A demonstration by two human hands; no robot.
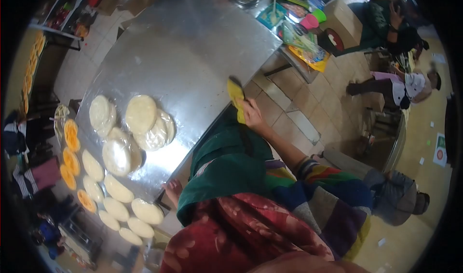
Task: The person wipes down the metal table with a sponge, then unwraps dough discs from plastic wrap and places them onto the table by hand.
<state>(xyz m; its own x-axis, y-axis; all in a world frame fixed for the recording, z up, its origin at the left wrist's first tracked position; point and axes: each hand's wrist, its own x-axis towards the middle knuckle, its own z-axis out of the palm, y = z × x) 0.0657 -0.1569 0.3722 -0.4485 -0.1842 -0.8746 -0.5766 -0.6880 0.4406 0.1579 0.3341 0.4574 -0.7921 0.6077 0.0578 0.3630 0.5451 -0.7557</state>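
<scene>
A yellow item (235,90), apparently a cloth, is clamped by the fingers of the right hand (251,115) at the table (193,60) edge. The left hand's (172,192) grip cannot be told. Bagged flat rounds (141,114) are set leftward. Wiping is seemingly in hand; flat contact with bare metal would be required next.

I see glare whitening the metal table (202,70), haze softening its far end, and everything bending toward dark, blurry edges.
</scene>
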